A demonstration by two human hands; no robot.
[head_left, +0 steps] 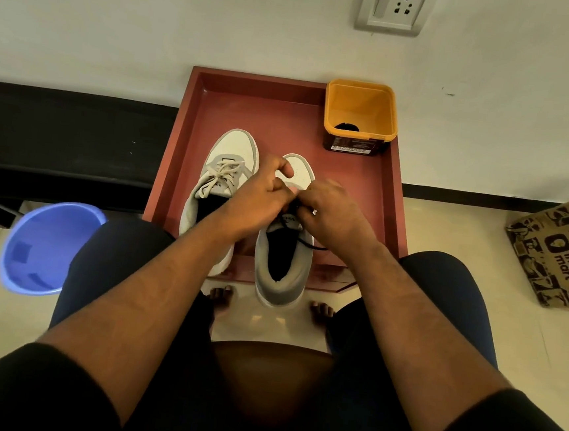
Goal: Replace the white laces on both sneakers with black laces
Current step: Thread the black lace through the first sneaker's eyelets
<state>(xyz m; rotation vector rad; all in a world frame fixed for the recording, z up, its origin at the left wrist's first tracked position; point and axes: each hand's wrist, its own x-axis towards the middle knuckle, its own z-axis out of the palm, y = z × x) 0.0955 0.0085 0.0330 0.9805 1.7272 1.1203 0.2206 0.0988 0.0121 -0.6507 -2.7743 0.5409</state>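
Two white and grey sneakers stand side by side on a red-brown tray (384, 196). The left sneaker (226, 162) carries a tied white lace (219, 175). The right sneaker (280, 270) has a black lace (311, 245), one end trailing over its right side. Both my hands meet over the right sneaker's tongue. My left hand (260, 196) pinches the black lace with curled fingers. My right hand (331, 209) also grips the lace. The eyelets under my fingers are hidden.
A yellow tub (361, 108) at the tray's far right corner holds something black at its bottom. A blue bucket (46, 249) stands on the floor at the left, a printed paper bag (555, 249) at the right. A wall lies just behind the tray.
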